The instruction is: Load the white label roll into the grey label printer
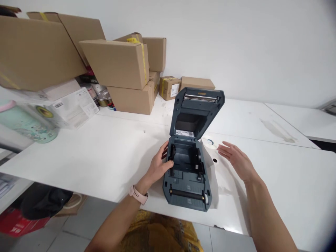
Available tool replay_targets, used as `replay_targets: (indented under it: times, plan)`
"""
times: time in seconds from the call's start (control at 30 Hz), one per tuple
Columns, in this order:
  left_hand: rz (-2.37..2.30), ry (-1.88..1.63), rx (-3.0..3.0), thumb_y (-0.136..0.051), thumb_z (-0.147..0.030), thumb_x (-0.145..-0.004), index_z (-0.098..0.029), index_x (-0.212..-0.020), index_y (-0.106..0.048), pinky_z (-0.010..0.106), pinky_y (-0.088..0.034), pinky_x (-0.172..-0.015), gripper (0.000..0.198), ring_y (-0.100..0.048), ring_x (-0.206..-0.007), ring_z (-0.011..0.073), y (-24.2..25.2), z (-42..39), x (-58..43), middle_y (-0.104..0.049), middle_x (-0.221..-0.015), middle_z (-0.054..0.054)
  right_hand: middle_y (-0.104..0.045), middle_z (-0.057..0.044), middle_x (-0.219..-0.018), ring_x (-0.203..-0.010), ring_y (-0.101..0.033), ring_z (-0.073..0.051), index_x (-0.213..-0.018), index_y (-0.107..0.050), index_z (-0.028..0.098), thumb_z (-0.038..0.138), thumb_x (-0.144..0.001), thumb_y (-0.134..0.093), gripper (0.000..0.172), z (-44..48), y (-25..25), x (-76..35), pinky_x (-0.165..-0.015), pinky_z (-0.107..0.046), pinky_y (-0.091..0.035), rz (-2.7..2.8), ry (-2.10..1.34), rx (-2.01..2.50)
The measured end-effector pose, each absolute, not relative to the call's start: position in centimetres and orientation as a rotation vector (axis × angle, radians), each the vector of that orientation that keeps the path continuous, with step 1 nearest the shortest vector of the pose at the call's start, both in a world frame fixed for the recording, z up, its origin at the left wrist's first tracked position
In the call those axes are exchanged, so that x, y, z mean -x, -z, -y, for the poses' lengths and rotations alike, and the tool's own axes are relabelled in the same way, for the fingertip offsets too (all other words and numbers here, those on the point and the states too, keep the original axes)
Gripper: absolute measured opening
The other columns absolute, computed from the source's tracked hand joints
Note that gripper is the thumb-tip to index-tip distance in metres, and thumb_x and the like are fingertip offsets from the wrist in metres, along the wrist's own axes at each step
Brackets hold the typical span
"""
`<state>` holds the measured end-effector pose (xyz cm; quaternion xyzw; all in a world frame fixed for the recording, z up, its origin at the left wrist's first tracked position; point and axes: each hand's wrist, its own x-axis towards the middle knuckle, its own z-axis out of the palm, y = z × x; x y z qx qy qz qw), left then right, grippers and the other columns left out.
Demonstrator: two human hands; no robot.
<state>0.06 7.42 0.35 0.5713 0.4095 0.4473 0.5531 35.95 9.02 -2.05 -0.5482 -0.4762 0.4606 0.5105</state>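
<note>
A dark grey label printer (183, 185) stands on the white table with its lid (195, 112) raised, so the roll holders and the black roller (187, 194) inside show. My left hand (159, 163) grips its left side wall, the thumb over the rim and the fingers along the outside. To the right of the printer, my right hand (235, 157) is open with its fingers stretched toward a white label roll (210, 142). The fingertips are close to the roll; whether they touch it I cannot tell. A strip of white paper (223, 176) lies below the roll.
Cardboard boxes (112, 64) are stacked at the back left, with a smaller taped box (169, 87) behind the printer. A white carton (70, 106) and a mint green bottle (28, 120) stand at the left. The table's front edge runs just below the printer.
</note>
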Motion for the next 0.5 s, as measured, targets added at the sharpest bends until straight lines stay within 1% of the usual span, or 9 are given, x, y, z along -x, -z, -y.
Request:
replay_targets:
  times: [0.03,0.1,0.17,0.2,0.27,0.33,0.43,0.47,0.5]
  plan:
    - [-0.971,-1.053,-1.349,-0.064,-0.024,-0.078,-0.023,-0.156,-0.036,0.048,-0.035,-0.121,0.083,-0.045,-0.145,0.0328,-0.4,-7.4,-0.1,-0.045,-0.160,0.010,-0.072,-0.009,-0.130,-0.128,-0.064,-0.029,-0.122,-0.069,0.030,0.062,-0.085,-0.069,0.049,-8.2,2.2,-36.2,-0.117,-0.052,-0.046,1.145,-1.148,1.321]
    - [-0.975,-1.045,-1.348,-0.064,-0.023,-0.078,-0.023,-0.157,-0.035,0.048,-0.035,-0.121,0.084,-0.045,-0.145,0.0327,-0.5,-7.3,-0.1,-0.045,-0.161,0.009,-0.068,-0.009,-0.139,-0.135,-0.059,-0.029,-0.123,-0.068,0.031,0.054,-0.078,-0.080,0.052,-6.8,2.4,-36.1,-0.118,-0.049,-0.045,1.247,-1.210,1.346]
    - [-0.973,-1.044,-1.342,-0.064,-0.023,-0.077,-0.023,-0.157,-0.035,0.048,-0.036,-0.121,0.085,-0.046,-0.144,0.0328,-0.7,-7.3,-0.1,-0.045,-0.160,0.010,-0.062,-0.009,-0.147,-0.139,-0.055,-0.029,-0.129,-0.065,0.030,0.050,-0.077,-0.083,0.059,-5.7,2.5,-35.1,-0.114,-0.045,-0.048,1.373,-1.237,1.369]
    - [-0.973,-1.046,-1.336,-0.064,-0.023,-0.076,-0.023,-0.157,-0.036,0.048,-0.036,-0.121,0.085,-0.046,-0.144,0.0329,-0.7,-7.2,-0.1,-0.045,-0.160,0.010,-0.062,-0.010,-0.145,-0.135,-0.057,-0.028,-0.130,-0.064,0.029,0.049,-0.078,-0.082,0.059,-5.4,2.4,-34.5,-0.110,-0.043,-0.051,1.415,-1.246,1.372]
    - [-0.975,-1.047,-1.323,-0.064,-0.023,-0.076,-0.022,-0.156,-0.036,0.048,-0.036,-0.121,0.086,-0.046,-0.144,0.0333,-0.8,-7.2,-0.1,-0.046,-0.159,0.011,-0.069,-0.011,-0.134,-0.119,-0.066,-0.026,-0.126,-0.064,0.024,0.051,-0.081,-0.079,0.055,-5.2,2.3,-33.2,-0.098,-0.039,-0.057,1.448,-1.288,1.361]
    - [-0.977,-1.038,-1.318,-0.064,-0.023,-0.076,-0.021,-0.157,-0.035,0.048,-0.037,-0.120,0.086,-0.046,-0.144,0.0331,-0.8,-7.1,-0.1,-0.047,-0.159,0.011,-0.074,-0.010,-0.118,-0.100,-0.071,-0.022,-0.119,-0.064,0.022,0.054,-0.081,-0.077,0.051,-5.2,2.2,-32.3,-0.085,-0.035,-0.060,1.453,-1.360,1.337]
    - [-0.976,-1.030,-1.329,-0.064,-0.022,-0.078,-0.024,-0.158,-0.034,0.047,-0.039,-0.118,0.086,-0.048,-0.142,0.0324,-0.6,-7.1,0.0,-0.049,-0.157,0.010,-0.075,-0.008,-0.100,-0.077,-0.071,-0.021,-0.114,-0.063,0.024,0.062,-0.082,-0.071,0.050,-5.5,1.8,-32.2,-0.063,-0.033,-0.058,1.469,-1.306,1.307]
    - [-0.978,-1.033,-1.332,-0.063,-0.021,-0.078,-0.024,-0.158,-0.034,0.047,-0.040,-0.118,0.085,-0.049,-0.141,0.0323,-0.5,-7.1,0.0,-0.049,-0.157,0.009,-0.075,-0.008,-0.094,-0.072,-0.071,-0.022,-0.112,-0.063,0.024,0.067,-0.084,-0.065,0.052,-5.6,1.5,-32.5,-0.058,-0.034,-0.057,1.490,-1.233,1.290]
    - [-0.977,-1.038,-1.335,-0.063,-0.020,-0.078,-0.025,-0.158,-0.034,0.047,-0.040,-0.117,0.085,-0.049,-0.140,0.0322,-0.4,-7.1,0.1,-0.050,-0.156,0.009,-0.073,-0.008,-0.089,-0.070,-0.070,-0.023,-0.110,-0.064,0.025,0.073,-0.086,-0.056,0.054,-5.6,1.1,-32.8,-0.056,-0.036,-0.057,1.511,-1.146,1.267]
